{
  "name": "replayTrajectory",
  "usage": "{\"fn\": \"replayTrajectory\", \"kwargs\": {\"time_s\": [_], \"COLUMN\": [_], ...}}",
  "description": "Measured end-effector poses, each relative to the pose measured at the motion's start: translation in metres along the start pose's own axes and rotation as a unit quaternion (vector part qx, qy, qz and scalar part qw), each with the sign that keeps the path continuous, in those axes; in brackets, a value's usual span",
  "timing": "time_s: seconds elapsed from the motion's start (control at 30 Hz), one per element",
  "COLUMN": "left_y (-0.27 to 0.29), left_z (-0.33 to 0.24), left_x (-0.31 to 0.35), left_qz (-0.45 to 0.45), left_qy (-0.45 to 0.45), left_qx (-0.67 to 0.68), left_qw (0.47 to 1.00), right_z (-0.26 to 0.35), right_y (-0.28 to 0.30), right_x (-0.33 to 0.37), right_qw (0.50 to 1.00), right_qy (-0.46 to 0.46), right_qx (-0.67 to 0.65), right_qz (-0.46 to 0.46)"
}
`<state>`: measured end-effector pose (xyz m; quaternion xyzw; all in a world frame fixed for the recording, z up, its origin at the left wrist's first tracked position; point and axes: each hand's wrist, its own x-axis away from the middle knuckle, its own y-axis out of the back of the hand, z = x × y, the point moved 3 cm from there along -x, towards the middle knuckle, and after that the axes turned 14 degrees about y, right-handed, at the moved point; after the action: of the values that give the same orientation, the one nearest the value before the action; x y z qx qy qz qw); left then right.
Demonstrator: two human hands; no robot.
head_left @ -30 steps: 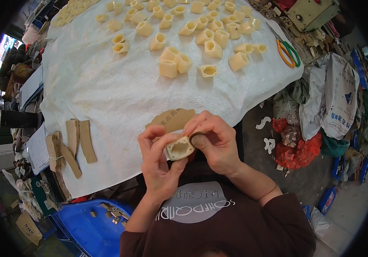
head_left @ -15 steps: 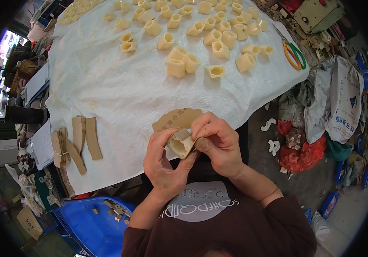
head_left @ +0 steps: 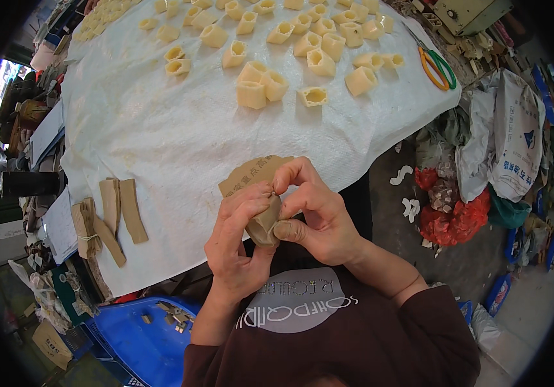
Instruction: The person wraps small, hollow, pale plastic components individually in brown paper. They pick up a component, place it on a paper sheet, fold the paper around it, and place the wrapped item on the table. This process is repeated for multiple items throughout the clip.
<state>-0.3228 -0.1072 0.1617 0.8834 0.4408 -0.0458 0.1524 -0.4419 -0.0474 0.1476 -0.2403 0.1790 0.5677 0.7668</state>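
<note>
White sheet point(head_left: 161, 129) beyond; hollow tan piece point(head_left: 263, 226) btwn L grip point(head_left: 233, 242) & R grip point(head_left: 321, 222), both pinched on it.

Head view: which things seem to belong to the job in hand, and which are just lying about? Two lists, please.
Likely part of the job:
- tan piece, between left hand and right hand
- hollow pale-yellow blocks
- tan strips

Apparently just lying about:
- red plastic bags
- white printed sack
- curved white scraps
</note>
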Motion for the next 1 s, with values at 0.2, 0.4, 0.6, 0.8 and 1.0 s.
{"fn": "replayTrajectory", "kwargs": {"time_s": [0.2,0.4,0.6,0.8,1.0], "left_y": [-0.003,-0.004,-0.009,-0.014,-0.017], "left_z": [0.004,0.007,0.007,0.003,0.000], "left_x": [0.002,0.005,0.008,0.008,0.007], "left_qz": [-0.010,-0.023,-0.001,-0.029,-0.027], "left_qy": [-0.015,0.007,0.018,0.002,-0.009], "left_qx": [0.006,0.063,0.060,0.069,0.056], "left_qw": [1.000,0.998,0.998,0.997,0.998], "right_z": [0.001,0.003,0.009,0.011,0.011], "right_y": [0.004,0.009,0.006,0.004,0.006], "right_x": [-0.003,0.005,0.012,0.013,0.010], "right_qw": [1.000,0.998,0.992,0.990,0.981], "right_qy": [0.002,-0.059,-0.093,-0.123,-0.171], "right_qx": [0.012,0.026,0.056,0.022,-0.023], "right_qz": [0.021,-0.020,-0.064,-0.062,-0.088]}}
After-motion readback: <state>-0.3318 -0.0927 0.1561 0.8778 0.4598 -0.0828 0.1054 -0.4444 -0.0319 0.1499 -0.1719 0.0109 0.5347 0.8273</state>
